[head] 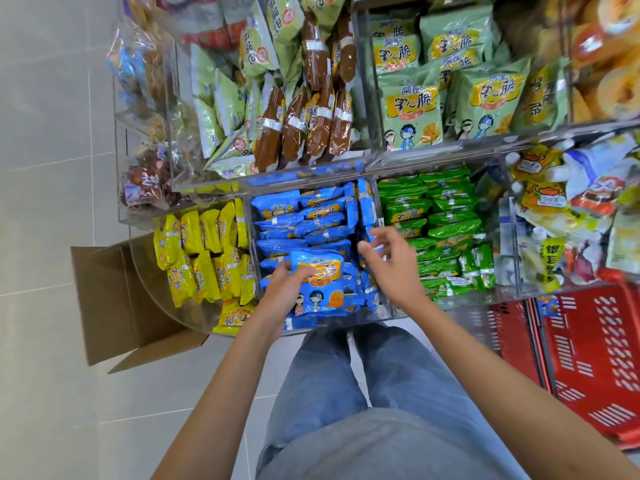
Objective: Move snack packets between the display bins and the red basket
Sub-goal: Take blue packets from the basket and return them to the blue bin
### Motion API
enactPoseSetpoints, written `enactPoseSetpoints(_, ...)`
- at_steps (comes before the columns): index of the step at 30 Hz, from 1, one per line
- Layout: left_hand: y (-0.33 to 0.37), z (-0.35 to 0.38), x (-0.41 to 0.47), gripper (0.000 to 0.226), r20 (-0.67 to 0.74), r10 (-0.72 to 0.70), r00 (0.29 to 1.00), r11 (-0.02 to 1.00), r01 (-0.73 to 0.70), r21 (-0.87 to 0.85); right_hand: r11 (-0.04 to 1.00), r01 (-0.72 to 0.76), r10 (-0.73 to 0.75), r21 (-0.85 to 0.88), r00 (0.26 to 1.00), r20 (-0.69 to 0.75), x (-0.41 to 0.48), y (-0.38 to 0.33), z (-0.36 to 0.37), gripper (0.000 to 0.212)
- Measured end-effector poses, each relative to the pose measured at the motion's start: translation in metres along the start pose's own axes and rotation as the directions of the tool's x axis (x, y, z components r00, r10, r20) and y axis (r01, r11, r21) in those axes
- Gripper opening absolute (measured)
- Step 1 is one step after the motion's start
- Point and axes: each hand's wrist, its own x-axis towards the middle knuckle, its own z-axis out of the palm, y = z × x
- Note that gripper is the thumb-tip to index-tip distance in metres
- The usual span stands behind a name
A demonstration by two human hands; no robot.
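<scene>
Blue packet [317, 271] in left hand [287, 292], right hand [388, 261] spread

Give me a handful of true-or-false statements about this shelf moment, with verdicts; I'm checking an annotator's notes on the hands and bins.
1. The left hand grips a blue packet over the blue bin. True.
2. The right hand holds a green packet. False: its fingers are spread and it holds nothing, at the blue bin's right side.
3. The yellow packets lie in the bin left of the blue one. True.
4. The red basket sits on the top shelf. False: it is low at the right, beside the person's legs.
5. A cardboard box stands open on the floor at the left. True.
</scene>
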Motion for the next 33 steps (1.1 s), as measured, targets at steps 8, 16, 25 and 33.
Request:
enactPoseSetpoints(8,0.017,0.017,-0.006,0.003,0.142,0.301,0.943,0.941,-0.318,0.116,0.970,-0.162,0.064,0.181,0.889,0.453,-0.006,-0.023,-0.016,0.029)
enactPoseSetpoints(16,-0.003,0.026,0.018,0.042,-0.028,0.485,0.874,0.791,-0.425,0.439,0.997,-0.076,0.077,-0.013,0.992,0.099,-0.011,-0.018,-0.024,0.029)
enactPoseSetpoints(25,-0.034,0.019,0.033,0.082,0.075,0.331,0.941,0.402,-0.213,0.891,0.962,-0.103,0.048,-0.253,0.976,-0.213,-0.020,0.004,0.013,0.026)
enactPoseSetpoints(33,-0.036,0.018,0.033,0.083,0.072,0.332,0.941,0.414,-0.213,0.885,0.870,-0.173,0.097,-0.461,0.978,-0.184,-0.005,0.019,0.043,0.033)
